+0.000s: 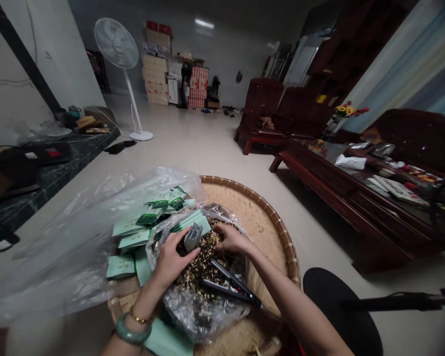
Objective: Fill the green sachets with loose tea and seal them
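L hand (172, 259) grip pinched on small grey foil sachet (193, 237), mid-tray; R hand (232, 238) grip spread in dark dried-leaf mix (203, 262) inside clear plastic bag (203, 316), 3 o'clock of sachet. Round woven bamboo tray (289, 252) beneath. Sachet looks light, flimsy: take by top edge.

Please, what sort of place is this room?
It looks like a home living room, perhaps also used for packing work: a dark red wooden armchair, a long, low, dark red wooden table, and stacked brown cardboard cartons by the far wall.
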Tool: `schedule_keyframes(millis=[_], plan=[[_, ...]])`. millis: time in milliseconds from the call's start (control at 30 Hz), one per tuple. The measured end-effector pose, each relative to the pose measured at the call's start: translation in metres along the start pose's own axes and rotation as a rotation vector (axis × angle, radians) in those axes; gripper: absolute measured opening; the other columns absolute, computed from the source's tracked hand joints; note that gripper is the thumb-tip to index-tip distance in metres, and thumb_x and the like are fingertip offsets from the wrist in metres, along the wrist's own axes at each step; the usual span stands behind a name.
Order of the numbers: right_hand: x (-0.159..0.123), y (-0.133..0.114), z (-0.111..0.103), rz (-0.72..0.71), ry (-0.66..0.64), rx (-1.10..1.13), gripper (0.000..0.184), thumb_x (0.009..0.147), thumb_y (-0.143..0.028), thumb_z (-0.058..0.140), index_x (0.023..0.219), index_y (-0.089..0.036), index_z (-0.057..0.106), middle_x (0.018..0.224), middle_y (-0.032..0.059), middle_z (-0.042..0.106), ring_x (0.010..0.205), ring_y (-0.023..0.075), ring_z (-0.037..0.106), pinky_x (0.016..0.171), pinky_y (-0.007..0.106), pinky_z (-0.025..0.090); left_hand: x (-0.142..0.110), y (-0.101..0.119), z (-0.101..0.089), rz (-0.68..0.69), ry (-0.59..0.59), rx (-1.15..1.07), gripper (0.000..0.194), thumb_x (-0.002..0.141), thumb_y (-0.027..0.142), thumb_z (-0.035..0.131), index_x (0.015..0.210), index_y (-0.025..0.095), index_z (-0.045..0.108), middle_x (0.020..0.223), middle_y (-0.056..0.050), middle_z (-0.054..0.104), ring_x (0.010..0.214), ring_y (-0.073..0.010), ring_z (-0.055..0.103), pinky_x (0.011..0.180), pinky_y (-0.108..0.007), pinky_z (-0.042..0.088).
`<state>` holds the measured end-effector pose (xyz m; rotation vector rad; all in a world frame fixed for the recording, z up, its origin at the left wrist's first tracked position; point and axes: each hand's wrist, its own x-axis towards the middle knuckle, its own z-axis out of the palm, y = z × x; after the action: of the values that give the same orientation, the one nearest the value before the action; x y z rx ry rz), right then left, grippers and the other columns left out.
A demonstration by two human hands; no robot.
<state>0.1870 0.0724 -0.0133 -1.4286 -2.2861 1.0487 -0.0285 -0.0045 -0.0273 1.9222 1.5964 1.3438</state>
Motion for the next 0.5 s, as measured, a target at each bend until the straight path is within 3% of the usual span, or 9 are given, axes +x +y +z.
schedule_keyframes(millis=[133, 233, 367, 500], plan=[[-0.002, -0.001, -0.008, -0.012, 0.053, 0.020, 0.036, 0.062, -0.010, 0.066, 0.097, -0.019, 0.062, 0.091, -0.0011, 0.065, 0.085, 0.0184, 0.059, 0.073, 0.026, 0.044, 0.000, -0.002, 0.001, 0.001, 0.004, 0.018, 0.048, 0.073, 0.035, 0.071, 0.118, 0.019, 0.061, 0.105, -0.008, 0.069, 0.095, -0.0245, 0.066, 0.086, -0.039, 0.054], [-0.007, -0.009, -0.008, -0.030, 0.045, 0.023, 0.035, 0.066, -0.014, 0.067, 0.100, -0.019, 0.062, 0.092, -0.0003, 0.064, 0.081, 0.0172, 0.058, 0.071, 0.026, 0.044, 0.000, -0.003, 0.002, -0.011, 0.025, 0.019, 0.049, 0.073, 0.036, 0.071, 0.117, 0.018, 0.061, 0.106, -0.009, 0.069, 0.096, -0.0249, 0.066, 0.086, -0.040, 0.054], [-0.010, -0.029, 0.006, -0.059, 0.053, -0.037, 0.051, 0.059, -0.029, 0.080, 0.106, -0.017, 0.061, 0.105, 0.0074, 0.062, 0.095, 0.0238, 0.056, 0.081, 0.032, 0.043, 0.001, -0.003, 0.003, -0.024, 0.044, 0.020, 0.049, 0.072, 0.034, 0.071, 0.117, 0.018, 0.061, 0.108, -0.009, 0.070, 0.098, -0.0255, 0.066, 0.088, -0.040, 0.054], [-0.007, -0.039, 0.015, -0.059, 0.123, -0.066, 0.037, 0.061, -0.018, 0.076, 0.095, -0.016, 0.064, 0.097, 0.0077, 0.062, 0.088, 0.0234, 0.056, 0.078, 0.032, 0.042, 0.001, -0.003, 0.002, -0.027, 0.040, 0.026, 0.050, 0.071, 0.035, 0.071, 0.117, 0.017, 0.061, 0.107, -0.009, 0.070, 0.097, -0.0262, 0.067, 0.087, -0.040, 0.054]])
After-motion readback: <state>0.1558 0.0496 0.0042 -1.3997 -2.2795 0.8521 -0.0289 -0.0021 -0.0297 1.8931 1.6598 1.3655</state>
